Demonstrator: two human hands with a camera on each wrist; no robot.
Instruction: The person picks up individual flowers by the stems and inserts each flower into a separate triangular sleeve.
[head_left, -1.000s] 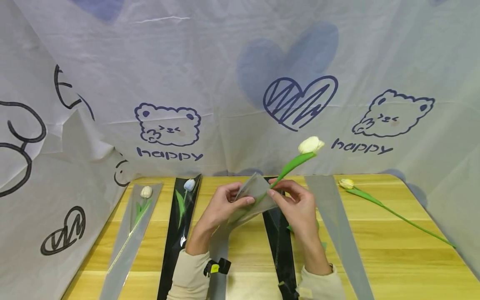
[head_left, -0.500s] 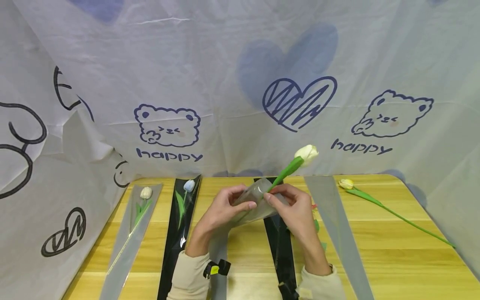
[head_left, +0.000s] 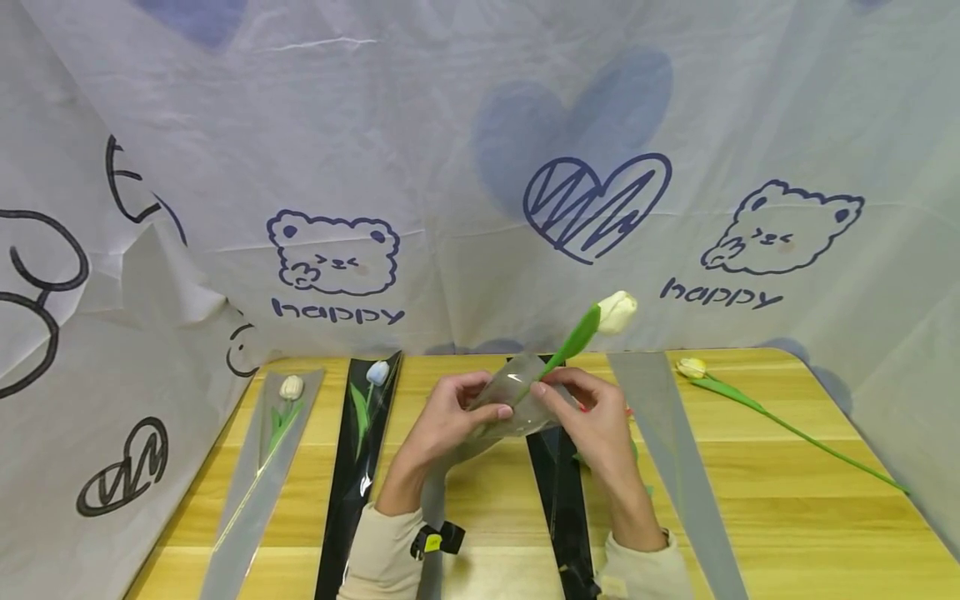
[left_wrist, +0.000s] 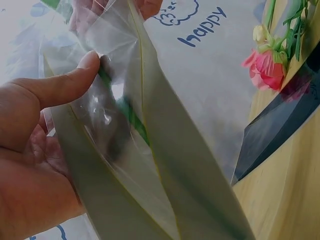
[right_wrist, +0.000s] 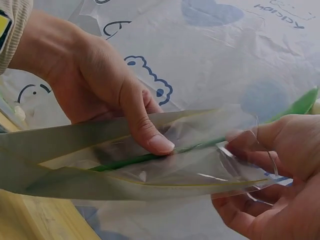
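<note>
An artificial white tulip (head_left: 617,312) is tilted up to the right, its green stem running down into a clear-fronted, grey-backed flower sleeve (head_left: 504,387). My left hand (head_left: 442,417) grips the sleeve from the left, thumb over its clear front. In the left wrist view, that thumb lies across the film near the stem (left_wrist: 132,117). At the sleeve's mouth my right hand (head_left: 596,417) pinches the stem between thumb and fingers. The right wrist view shows the right hand's fingers (right_wrist: 250,142) partly behind the clear film. The sleeve's lower end hangs toward the table.
Left on the wooden table (head_left: 495,533) lie a sleeved white tulip (head_left: 292,387) and a sleeved blue tulip (head_left: 377,372). A black sleeve (head_left: 562,500) and a grey sleeve (head_left: 675,450) lie right of centre. A pink flower (left_wrist: 267,70) lies near the black one; a yellow tulip (head_left: 692,368) is far right.
The tulip's head has come down and slightly left, its stem sinking a little into the sleeve, and the leaf has turned. The sleeve's mouth has tipped lower; both hands stay nearly in place.
</note>
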